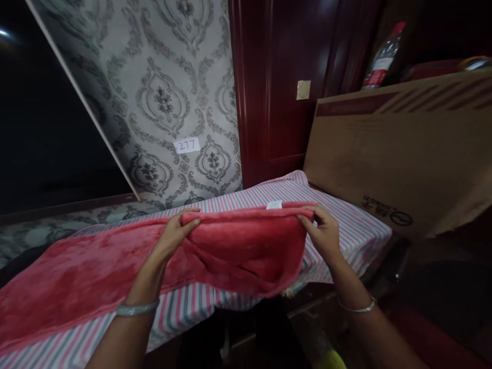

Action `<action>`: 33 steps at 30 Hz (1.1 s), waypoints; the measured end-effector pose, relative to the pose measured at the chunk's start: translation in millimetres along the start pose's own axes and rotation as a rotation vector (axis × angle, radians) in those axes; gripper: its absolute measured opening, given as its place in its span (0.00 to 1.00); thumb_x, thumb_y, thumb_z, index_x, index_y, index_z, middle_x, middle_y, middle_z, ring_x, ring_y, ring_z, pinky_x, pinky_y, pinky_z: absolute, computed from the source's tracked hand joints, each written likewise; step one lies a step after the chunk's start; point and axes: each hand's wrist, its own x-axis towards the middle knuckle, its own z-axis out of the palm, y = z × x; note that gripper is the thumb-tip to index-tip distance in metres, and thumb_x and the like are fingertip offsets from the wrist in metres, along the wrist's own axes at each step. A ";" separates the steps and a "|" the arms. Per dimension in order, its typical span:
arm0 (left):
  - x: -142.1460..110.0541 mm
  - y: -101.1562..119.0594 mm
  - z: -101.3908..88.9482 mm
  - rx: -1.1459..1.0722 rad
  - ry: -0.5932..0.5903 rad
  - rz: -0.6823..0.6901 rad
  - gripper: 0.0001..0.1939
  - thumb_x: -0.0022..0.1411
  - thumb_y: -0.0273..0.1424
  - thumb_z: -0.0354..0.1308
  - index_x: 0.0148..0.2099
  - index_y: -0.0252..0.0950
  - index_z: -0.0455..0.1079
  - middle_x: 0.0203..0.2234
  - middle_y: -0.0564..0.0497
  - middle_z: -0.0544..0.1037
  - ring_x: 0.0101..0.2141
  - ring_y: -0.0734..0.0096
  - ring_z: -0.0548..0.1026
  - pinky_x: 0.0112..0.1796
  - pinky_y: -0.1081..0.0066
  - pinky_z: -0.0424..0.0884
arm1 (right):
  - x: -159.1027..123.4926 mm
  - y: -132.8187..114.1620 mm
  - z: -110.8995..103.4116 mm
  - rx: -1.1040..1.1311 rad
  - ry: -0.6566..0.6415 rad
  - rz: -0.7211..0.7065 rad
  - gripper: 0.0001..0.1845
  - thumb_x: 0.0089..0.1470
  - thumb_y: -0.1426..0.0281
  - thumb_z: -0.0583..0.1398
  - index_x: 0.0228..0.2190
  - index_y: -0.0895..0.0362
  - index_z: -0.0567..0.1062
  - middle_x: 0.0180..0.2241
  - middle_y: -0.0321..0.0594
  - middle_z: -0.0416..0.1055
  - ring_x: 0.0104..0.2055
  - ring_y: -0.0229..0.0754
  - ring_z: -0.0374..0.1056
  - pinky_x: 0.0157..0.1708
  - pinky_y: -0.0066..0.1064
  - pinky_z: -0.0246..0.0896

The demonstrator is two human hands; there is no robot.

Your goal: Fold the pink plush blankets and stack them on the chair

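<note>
A plush red blanket (246, 251) stretches along the striped cloth (346, 220) from the left edge toward the middle. Its right end is folded and lifted between my two hands. My left hand (180, 225) pinches the fold's left corner, thumb on the near side. At the right corner, my right hand (321, 230) grips the fold the same way. A small white label (274, 205) sticks up at the fold's upper edge, nearer my right hand. The lifted part sags between the hands, and its lower edge hangs near the front of the striped cloth.
Behind stands a patterned wall with a paper marked 277 (187, 145). A large dark screen (57, 113) rises at left. To the right, a big cardboard box (400, 154) leans beside the cloth, with a plastic bottle (384, 59) behind its top edge. A dark red door (284, 128) is behind.
</note>
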 end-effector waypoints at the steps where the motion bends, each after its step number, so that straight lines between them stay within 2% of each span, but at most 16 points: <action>1: -1.6 3.8 -1.2 0.026 -0.016 0.016 0.26 0.35 0.47 0.75 0.37 0.37 0.81 0.35 0.46 0.82 0.40 0.56 0.75 0.46 0.64 0.70 | -0.8 -4.7 -4.8 -0.014 -0.002 -0.015 0.06 0.57 0.65 0.62 0.33 0.52 0.78 0.33 0.39 0.76 0.38 0.46 0.70 0.39 0.38 0.65; 3: -4.1 13.5 -3.6 0.071 -0.015 0.080 0.23 0.36 0.47 0.75 0.32 0.38 0.78 0.30 0.49 0.79 0.36 0.59 0.74 0.43 0.67 0.70 | -1.4 -15.2 -13.6 -0.025 -0.009 -0.046 0.06 0.58 0.65 0.62 0.32 0.52 0.78 0.34 0.40 0.76 0.39 0.47 0.70 0.40 0.38 0.65; 6: -7.3 29.5 -7.6 0.121 0.050 0.189 0.20 0.39 0.47 0.74 0.29 0.40 0.74 0.25 0.53 0.74 0.31 0.64 0.71 0.39 0.70 0.70 | -3.4 -27.6 -22.8 -0.005 -0.002 -0.057 0.05 0.58 0.66 0.62 0.32 0.52 0.77 0.36 0.40 0.76 0.41 0.47 0.71 0.43 0.39 0.66; 8: -10.0 38.6 -10.3 0.146 0.044 0.205 0.22 0.37 0.47 0.75 0.32 0.41 0.75 0.29 0.52 0.76 0.34 0.63 0.73 0.41 0.69 0.71 | -5.7 -31.3 -26.4 0.019 0.021 -0.045 0.04 0.58 0.67 0.62 0.33 0.53 0.76 0.35 0.39 0.75 0.40 0.46 0.71 0.41 0.37 0.65; 10: -14.9 43.9 -11.7 0.147 -0.036 0.156 0.27 0.35 0.48 0.76 0.38 0.41 0.78 0.37 0.48 0.80 0.41 0.57 0.76 0.46 0.67 0.72 | -8.0 -31.9 -28.5 0.043 0.049 -0.030 0.02 0.57 0.67 0.62 0.33 0.53 0.75 0.34 0.38 0.74 0.37 0.44 0.70 0.38 0.35 0.65; 12: -23.4 42.7 -10.6 0.102 -0.110 0.093 0.30 0.34 0.50 0.76 0.40 0.42 0.79 0.40 0.45 0.82 0.49 0.50 0.76 0.50 0.63 0.72 | -9.7 -30.6 -30.0 0.054 0.060 -0.023 0.03 0.56 0.67 0.63 0.33 0.53 0.75 0.33 0.38 0.73 0.36 0.44 0.69 0.36 0.35 0.65; 14: -35.6 34.3 -6.6 0.050 -0.116 0.075 0.29 0.34 0.53 0.75 0.37 0.43 0.79 0.37 0.42 0.82 0.50 0.46 0.76 0.50 0.59 0.73 | -11.0 -28.0 -31.8 0.041 0.023 -0.035 0.03 0.57 0.67 0.62 0.33 0.52 0.76 0.33 0.38 0.74 0.37 0.45 0.70 0.38 0.36 0.66; 16: -48.2 22.0 -1.4 0.025 -0.080 0.090 0.27 0.34 0.55 0.73 0.33 0.44 0.79 0.34 0.42 0.81 0.46 0.46 0.77 0.47 0.57 0.74 | -12.3 -24.4 -34.2 0.019 -0.029 -0.051 0.04 0.57 0.67 0.61 0.33 0.52 0.77 0.34 0.39 0.74 0.39 0.46 0.70 0.40 0.38 0.66; 19: -53.6 11.8 1.8 0.023 -0.097 0.076 0.23 0.39 0.55 0.70 0.28 0.43 0.75 0.27 0.45 0.77 0.37 0.53 0.76 0.39 0.61 0.74 | -12.0 -19.5 -38.5 0.014 -0.053 -0.048 0.05 0.58 0.66 0.61 0.32 0.52 0.77 0.33 0.40 0.74 0.38 0.46 0.70 0.40 0.39 0.67; 21: -39.7 21.7 -2.2 0.101 -0.144 0.113 0.20 0.41 0.52 0.68 0.24 0.43 0.71 0.22 0.49 0.73 0.31 0.60 0.72 0.34 0.66 0.72 | -8.3 -19.5 -41.6 0.007 -0.045 -0.046 0.04 0.57 0.66 0.62 0.31 0.52 0.76 0.33 0.40 0.74 0.38 0.46 0.70 0.41 0.39 0.67; 24: 2.5 66.7 -10.3 0.409 -0.152 0.318 0.15 0.43 0.43 0.68 0.25 0.42 0.68 0.19 0.55 0.69 0.25 0.69 0.64 0.30 0.71 0.66 | 2.6 -27.0 -47.1 -0.030 0.003 -0.077 0.02 0.56 0.68 0.62 0.31 0.52 0.75 0.34 0.39 0.74 0.39 0.46 0.70 0.42 0.39 0.66; 27: 44.2 124.4 -1.0 0.573 0.097 0.599 0.11 0.48 0.34 0.67 0.30 0.40 0.66 0.25 0.54 0.70 0.31 0.65 0.67 0.40 0.67 0.69 | 12.3 -35.3 -53.3 -0.063 0.186 -0.088 0.04 0.54 0.68 0.63 0.34 0.52 0.75 0.35 0.38 0.73 0.39 0.44 0.70 0.42 0.37 0.66; 29: 63.2 150.2 21.0 0.555 0.232 0.758 0.10 0.53 0.30 0.64 0.35 0.40 0.65 0.32 0.51 0.71 0.39 0.61 0.71 0.47 0.62 0.69 | 13.6 -34.2 -58.4 -0.034 0.252 -0.019 0.13 0.52 0.67 0.65 0.42 0.52 0.76 0.35 0.38 0.72 0.38 0.43 0.69 0.40 0.36 0.66; 30: 71.1 156.6 36.1 0.542 0.263 0.819 0.09 0.55 0.28 0.63 0.36 0.40 0.64 0.35 0.49 0.72 0.42 0.60 0.71 0.50 0.60 0.68 | 12.7 -31.4 -61.6 -0.002 0.227 0.044 0.18 0.51 0.65 0.66 0.45 0.51 0.76 0.35 0.38 0.72 0.37 0.44 0.69 0.39 0.36 0.67; 31: 79.0 158.6 52.9 0.526 0.256 0.863 0.08 0.57 0.27 0.61 0.37 0.40 0.64 0.37 0.48 0.72 0.44 0.58 0.71 0.52 0.58 0.67 | 11.0 -27.7 -65.4 0.042 0.166 0.122 0.20 0.50 0.64 0.66 0.46 0.52 0.76 0.35 0.38 0.73 0.36 0.44 0.69 0.37 0.36 0.67; 33: 96.9 152.8 88.7 0.479 0.180 0.902 0.06 0.60 0.26 0.59 0.38 0.39 0.64 0.40 0.46 0.72 0.48 0.57 0.71 0.55 0.54 0.66 | 7.4 -20.1 -74.2 0.162 -0.002 0.300 0.18 0.47 0.61 0.67 0.41 0.53 0.79 0.33 0.39 0.74 0.33 0.45 0.69 0.34 0.36 0.67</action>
